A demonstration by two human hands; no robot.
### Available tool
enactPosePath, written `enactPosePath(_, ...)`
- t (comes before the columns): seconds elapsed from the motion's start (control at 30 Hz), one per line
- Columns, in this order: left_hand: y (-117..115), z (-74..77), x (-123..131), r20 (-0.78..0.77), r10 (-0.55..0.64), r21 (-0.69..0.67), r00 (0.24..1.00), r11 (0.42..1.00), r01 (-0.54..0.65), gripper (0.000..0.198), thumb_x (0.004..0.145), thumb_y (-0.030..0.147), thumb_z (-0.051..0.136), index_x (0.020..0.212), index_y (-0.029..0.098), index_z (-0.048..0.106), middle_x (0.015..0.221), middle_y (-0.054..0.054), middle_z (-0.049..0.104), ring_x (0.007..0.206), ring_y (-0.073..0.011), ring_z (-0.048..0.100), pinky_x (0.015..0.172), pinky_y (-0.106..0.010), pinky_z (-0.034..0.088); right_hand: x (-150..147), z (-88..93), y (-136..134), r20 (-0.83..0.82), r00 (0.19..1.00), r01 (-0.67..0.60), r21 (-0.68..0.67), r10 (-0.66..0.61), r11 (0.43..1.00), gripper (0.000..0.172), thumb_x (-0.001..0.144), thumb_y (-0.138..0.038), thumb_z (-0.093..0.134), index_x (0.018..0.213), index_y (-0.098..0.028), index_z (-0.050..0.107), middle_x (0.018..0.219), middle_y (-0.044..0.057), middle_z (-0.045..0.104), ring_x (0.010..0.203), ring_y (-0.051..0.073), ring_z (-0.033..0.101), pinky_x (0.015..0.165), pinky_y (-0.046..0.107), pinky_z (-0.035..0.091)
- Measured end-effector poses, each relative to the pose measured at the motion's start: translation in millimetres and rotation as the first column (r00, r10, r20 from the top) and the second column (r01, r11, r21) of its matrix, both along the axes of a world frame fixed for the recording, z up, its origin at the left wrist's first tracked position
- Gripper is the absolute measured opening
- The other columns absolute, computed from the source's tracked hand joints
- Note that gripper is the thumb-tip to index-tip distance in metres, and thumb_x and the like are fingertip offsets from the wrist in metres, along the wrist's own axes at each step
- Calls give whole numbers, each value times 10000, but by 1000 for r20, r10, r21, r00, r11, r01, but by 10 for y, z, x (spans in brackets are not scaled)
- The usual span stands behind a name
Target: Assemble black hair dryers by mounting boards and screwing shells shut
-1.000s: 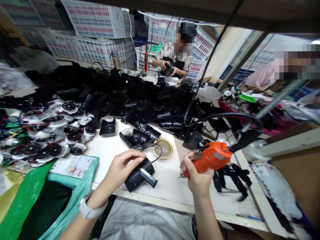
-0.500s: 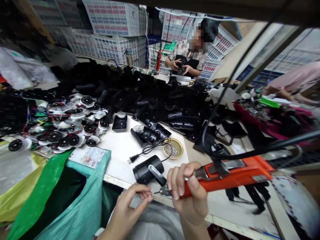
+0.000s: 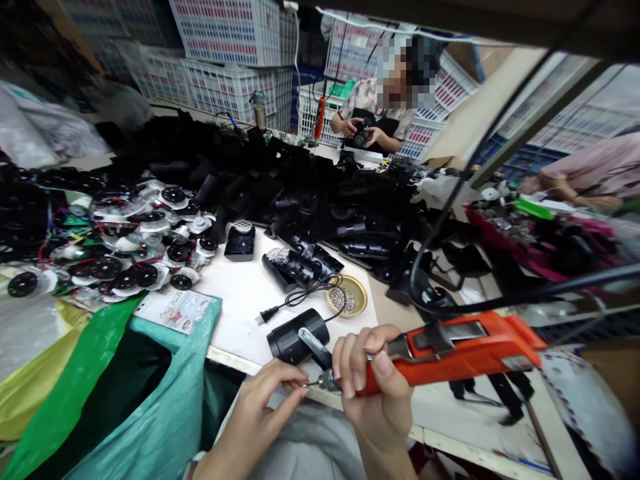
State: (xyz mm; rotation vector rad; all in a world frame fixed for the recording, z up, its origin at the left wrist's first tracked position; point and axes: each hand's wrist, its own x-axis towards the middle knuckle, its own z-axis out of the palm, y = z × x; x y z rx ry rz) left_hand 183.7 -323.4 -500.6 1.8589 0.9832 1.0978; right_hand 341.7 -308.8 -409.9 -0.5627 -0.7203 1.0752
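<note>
My right hand (image 3: 377, 380) is wrapped round an orange electric screwdriver (image 3: 460, 353), which points left with its bit low over the table's front edge. My left hand (image 3: 267, 403) pinches a small screw (image 3: 305, 385) between thumb and fingertips, right at the end of the bit; the fingers hide most of it. Just beyond both hands a black hair dryer body (image 3: 297, 337) lies on its side, with a silver strip on it and a corded plug (image 3: 267, 315) behind. A yellowish bowl (image 3: 361, 293) holding many small screws stands near the cord.
Black housings (image 3: 310, 193) are heaped across the back. Motor assemblies with wires (image 3: 150, 233) are piled at the left, above a green bag (image 3: 165, 413) hanging at the table edge. A black cable (image 3: 425, 260) loops over the right side. A co-worker (image 3: 370, 113) sits opposite, holding a black part.
My left fingertips and the screwdriver bit have come together, the gap between them closing. The screwdriver has shifted slightly left. The hair dryer body stays in place.
</note>
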Motion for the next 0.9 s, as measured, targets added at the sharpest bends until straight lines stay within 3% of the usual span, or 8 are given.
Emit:
enactPosePath(0.2, 8, 49, -31, -122, -82, 23, 989, 996, 86, 304, 990, 160, 619, 1258, 299, 581, 1022, 10, 738, 921, -111, 713, 814, -171, 556, -26, -16, -1, 20, 999, 40, -22, -40, 999, 87, 929, -294, 714, 874, -237, 677, 509, -102, 464, 408, 69, 402, 478, 181, 417)
enactPosePath(0.27, 36, 72, -50, -245, -17, 145, 969, 988, 54, 411, 983, 205, 629, 1372, 285, 521, 1177, -46, 723, 1144, -185, 669, 978, -283, 539, -28, 2, 33, 41, 996, 76, -37, -75, 996, 94, 917, -294, 729, 859, -235, 683, 511, -96, 476, 403, 74, 417, 472, 190, 421)
enactPosePath(0.33, 103, 78, -78, -388, 127, 299, 913, 954, -6, 580, 936, 288, 692, 1464, 242, 455, 1386, -135, 627, 1380, -316, 505, 1126, -482, 441, -29, 27, 101, 68, 990, 123, -38, -120, 992, 74, 909, -276, 734, 861, -236, 694, 515, -89, 489, 402, 82, 434, 458, 197, 419)
enactPosePath(0.43, 260, 23, -126, -541, 224, 381, 811, 925, -1, 790, 853, 366, 773, 1526, 207, 391, 1572, -216, 430, 1484, -448, 324, 1135, -657, 372, -41, 46, 262, 100, 977, 189, -10, -187, 982, 72, 902, -241, 723, 839, -231, 689, 509, -86, 490, 401, 88, 449, 442, 198, 407)
enactPosePath(0.53, 388, -95, -160, -609, 131, 293, 782, 954, 69, 834, 834, 334, 796, 1539, 242, 360, 1595, -202, 406, 1444, -421, 405, 1103, -623, 452, -77, 21, 436, 101, 971, 219, 6, -218, 976, 95, 891, -232, 721, 818, -224, 662, 506, -90, 490, 396, 87, 457, 444, 204, 415)
enactPosePath(0.67, 402, -213, -171, -587, 35, 150, 809, 986, 66, 876, 854, 286, 785, 1568, 282, 277, 1541, -169, 483, 1362, -346, 528, 1087, -553, 512, -144, -50, 575, 137, 961, 239, 23, -239, 971, 108, 887, -234, 726, 829, -219, 636, 512, -95, 500, 394, 86, 464, 440, 206, 416)
enactPosePath(0.9, 366, -201, -166, -540, 18, 105, 842, 993, 46, 860, 848, 230, 775, 1563, 288, 299, 1510, -159, 508, 1354, -344, 541, 1088, -559, 518, -186, -102, 605, 195, 946, 260, 24, -260, 965, 154, 887, -272, 730, 811, -223, 605, 511, -104, 477, 383, 83, 449, 424, 209, 404)
